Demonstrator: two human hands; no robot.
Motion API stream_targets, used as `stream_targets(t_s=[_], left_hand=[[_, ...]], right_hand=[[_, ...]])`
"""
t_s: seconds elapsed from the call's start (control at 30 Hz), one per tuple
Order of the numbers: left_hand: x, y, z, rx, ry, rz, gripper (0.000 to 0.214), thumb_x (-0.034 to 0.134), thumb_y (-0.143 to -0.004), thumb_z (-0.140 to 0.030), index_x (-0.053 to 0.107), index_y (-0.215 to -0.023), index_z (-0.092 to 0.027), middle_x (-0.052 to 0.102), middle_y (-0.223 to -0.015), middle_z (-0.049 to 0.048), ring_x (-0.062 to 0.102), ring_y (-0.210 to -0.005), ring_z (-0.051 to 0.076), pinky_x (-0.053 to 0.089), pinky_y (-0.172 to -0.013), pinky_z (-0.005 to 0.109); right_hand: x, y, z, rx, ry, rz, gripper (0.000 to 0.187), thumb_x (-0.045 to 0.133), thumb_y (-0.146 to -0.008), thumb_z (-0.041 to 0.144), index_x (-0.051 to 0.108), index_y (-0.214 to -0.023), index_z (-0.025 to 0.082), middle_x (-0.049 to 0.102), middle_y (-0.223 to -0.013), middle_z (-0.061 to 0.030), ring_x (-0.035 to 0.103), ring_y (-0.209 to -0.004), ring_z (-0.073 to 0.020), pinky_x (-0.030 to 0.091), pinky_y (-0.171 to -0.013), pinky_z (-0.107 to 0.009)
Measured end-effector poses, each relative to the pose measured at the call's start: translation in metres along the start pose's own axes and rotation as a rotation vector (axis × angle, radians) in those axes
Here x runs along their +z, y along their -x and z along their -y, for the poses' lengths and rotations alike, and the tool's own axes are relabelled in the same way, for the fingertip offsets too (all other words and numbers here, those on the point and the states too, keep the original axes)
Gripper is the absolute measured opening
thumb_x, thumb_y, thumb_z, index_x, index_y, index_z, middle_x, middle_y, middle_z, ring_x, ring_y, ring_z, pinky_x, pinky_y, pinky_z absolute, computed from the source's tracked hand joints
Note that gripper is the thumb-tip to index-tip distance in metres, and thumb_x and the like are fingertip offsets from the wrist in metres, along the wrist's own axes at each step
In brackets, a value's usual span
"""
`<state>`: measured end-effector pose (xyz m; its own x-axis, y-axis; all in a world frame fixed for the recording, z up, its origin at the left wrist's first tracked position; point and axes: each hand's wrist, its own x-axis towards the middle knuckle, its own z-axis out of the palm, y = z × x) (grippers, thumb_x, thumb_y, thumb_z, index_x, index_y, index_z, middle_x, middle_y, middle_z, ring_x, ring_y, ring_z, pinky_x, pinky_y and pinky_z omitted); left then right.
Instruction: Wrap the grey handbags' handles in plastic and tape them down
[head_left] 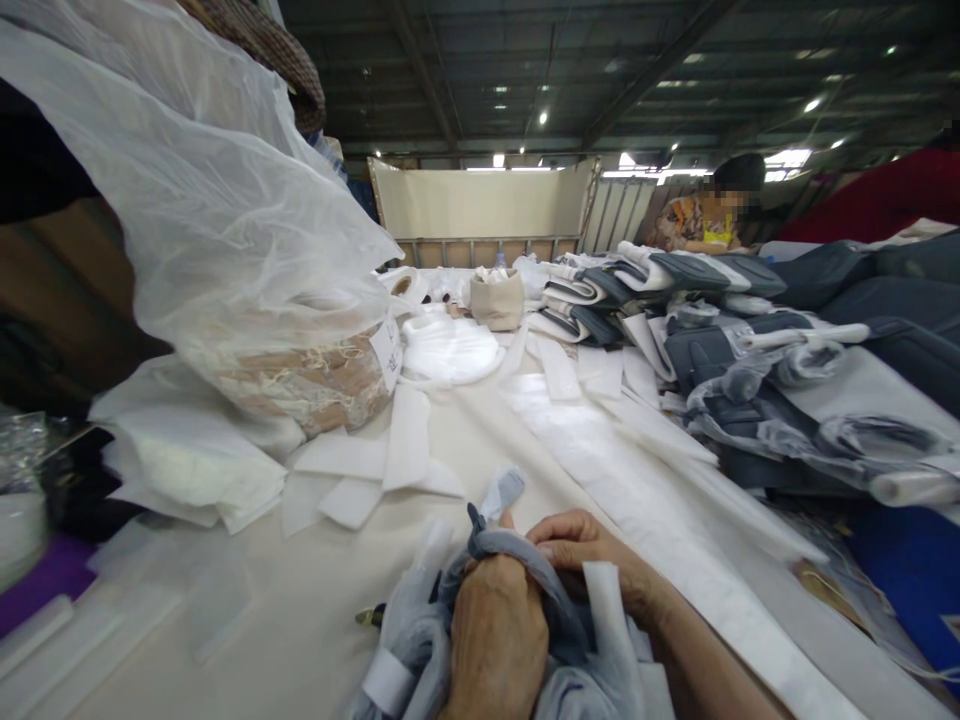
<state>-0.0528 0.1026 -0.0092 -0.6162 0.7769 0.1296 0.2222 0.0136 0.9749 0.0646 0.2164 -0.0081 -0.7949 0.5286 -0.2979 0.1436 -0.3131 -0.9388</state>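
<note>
A blue-grey bag handle in clear plastic wrap arches up at the bottom centre, with a small dark tab at its top left. My left hand is closed at the handle, its back towards me; most of its fingers are hidden beneath the loop. From the right, my right hand comes in with bent fingers pressed against the handle's far right side. Below both hands lies the wrapped blue-grey bag, with white foam strips around it. A translucent wrapped end sticks up beyond the loop.
White foam sheets lie across the table. At left stands a large plastic sack of brown pieces. Dark blue bags are piled at right. A beige fabric bin stands farther back. Another person is behind the pile.
</note>
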Motion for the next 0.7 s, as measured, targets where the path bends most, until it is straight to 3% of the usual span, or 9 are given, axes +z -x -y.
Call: stream_targets(t_s=[0.07, 0.13, 0.3, 0.4, 0.53, 0.6, 0.7], left_hand=[[0.011, 0.005, -0.02, -0.024, -0.394, 0.107, 0.025, 0.045, -0.075, -0.011, 0.068, -0.07, -0.016, 0.069, -0.07, 0.015, 0.063, -0.07, 0.031, 0.041, -0.065, 0.037], [0.014, 0.007, -0.031, -0.025, -0.648, 0.178, 0.03, 0.038, -0.077, -0.008, 0.067, -0.07, -0.013, 0.069, -0.073, 0.0174, 0.064, -0.072, 0.032, 0.04, -0.065, 0.038], [0.006, 0.012, -0.035, 0.137, -0.693, 0.107, 0.021, 0.043, -0.072, -0.007, 0.059, -0.061, -0.016, 0.065, -0.063, 0.0104, 0.061, -0.063, 0.025, 0.037, -0.059, 0.033], [0.002, 0.017, -0.038, 0.292, -0.598, -0.007, 0.018, 0.045, -0.069, -0.009, 0.049, -0.054, -0.019, 0.054, -0.052, 0.0015, 0.051, -0.05, 0.017, 0.032, -0.051, 0.028], [-0.002, 0.022, -0.046, 0.501, -0.253, -0.139, 0.019, 0.047, -0.075, -0.013, 0.048, -0.057, -0.019, 0.051, -0.055, -0.0021, 0.048, -0.051, 0.012, 0.036, -0.051, 0.023], [-0.004, 0.025, -0.05, 0.53, -0.072, -0.178, 0.018, 0.05, -0.078, -0.015, 0.051, -0.06, -0.019, 0.055, -0.06, -0.0023, 0.051, -0.054, 0.011, 0.038, -0.052, 0.021], [-0.007, 0.026, -0.051, 0.486, 0.114, -0.202, 0.015, 0.054, -0.078, -0.015, 0.054, -0.063, -0.02, 0.06, -0.066, -0.0024, 0.055, -0.061, 0.011, 0.043, -0.059, 0.02]], right_hand=[[-0.003, 0.0, 0.003, -0.036, -0.048, -0.061, 0.042, 0.077, -0.055, 0.048, 0.072, -0.078, 0.014, 0.068, -0.067, -0.0052, 0.056, -0.054, -0.0118, 0.042, -0.054, -0.025], [-0.008, 0.0, 0.008, -0.106, -0.064, -0.169, 0.04, 0.077, -0.057, 0.046, 0.071, -0.082, 0.015, 0.07, -0.074, -0.0061, 0.056, -0.057, -0.0108, 0.04, -0.053, -0.023], [-0.004, 0.024, 0.031, -0.306, -0.006, -0.397, 0.033, 0.074, -0.064, 0.043, 0.07, -0.083, 0.017, 0.07, -0.075, -0.004, 0.056, -0.062, -0.0113, 0.041, -0.056, -0.023], [0.016, 0.053, 0.046, -0.469, 0.272, -0.423, 0.022, 0.067, -0.072, 0.037, 0.07, -0.085, 0.019, 0.07, -0.075, -0.0033, 0.06, -0.066, -0.0151, 0.045, -0.063, -0.027], [0.043, 0.082, 0.053, -0.657, 0.753, -0.422, 0.016, 0.055, -0.079, 0.025, 0.069, -0.085, 0.021, 0.071, -0.082, -0.0039, 0.063, -0.078, -0.0192, 0.047, -0.073, -0.032], [0.052, 0.088, 0.053, -0.637, 0.882, -0.446, 0.019, 0.055, -0.077, 0.023, 0.068, -0.09, 0.021, 0.071, -0.09, -0.0052, 0.063, -0.085, -0.021, 0.045, -0.078, -0.034], [0.063, 0.088, 0.055, -0.473, 1.027, -0.433, 0.029, 0.06, -0.073, 0.022, 0.065, -0.102, 0.02, 0.069, -0.101, -0.0085, 0.061, -0.094, -0.0242, 0.042, -0.085, -0.039]])
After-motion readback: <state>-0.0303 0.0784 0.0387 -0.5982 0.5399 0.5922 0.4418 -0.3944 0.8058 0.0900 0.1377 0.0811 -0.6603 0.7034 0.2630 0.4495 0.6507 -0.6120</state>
